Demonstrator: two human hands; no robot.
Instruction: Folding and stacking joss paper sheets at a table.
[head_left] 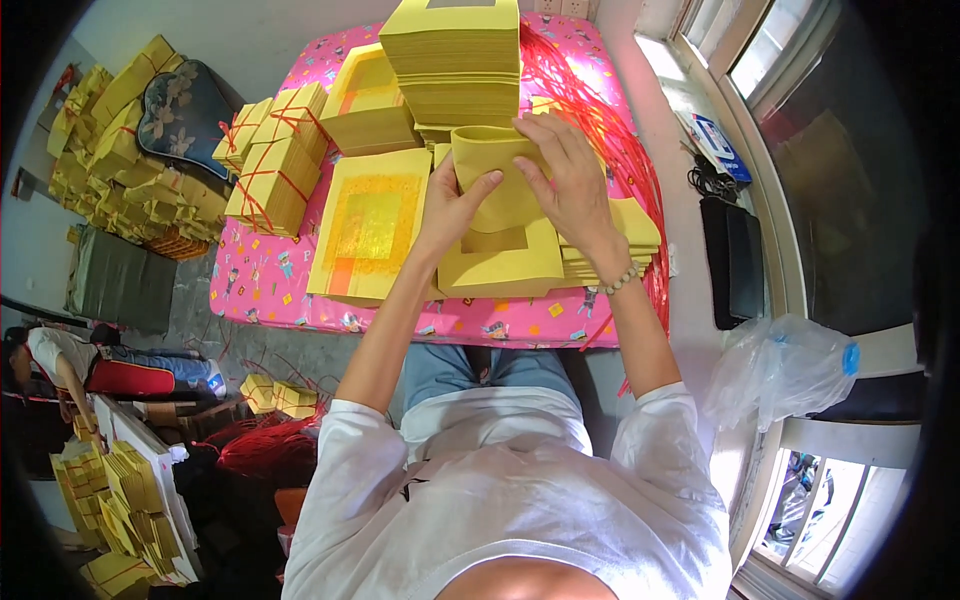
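A curved, folded sheet of yellow paper [487, 160] stands raised between my hands over a low stack of yellow paper [500, 275]. My left hand [452, 208] grips its left edge, with the thumb across the front. On the right side, my right hand [572, 185] holds the same sheet, its fingers bent over the upper edge and its thumb against the front. Fingers behind the paper are hidden. Left of my left hand lies a stack with a gold-foil square [370, 225]. A tall pile of yellow paper [455, 85] rises just beyond my hands.
Bundles tied with red string [275, 185] sit at the left on the pink-covered table [285, 312]. Red strings [635, 190] trail down its right side. A plastic-wrapped bottle [785, 370] stands at the right. Another person [65, 360] is at the far left near more stacks.
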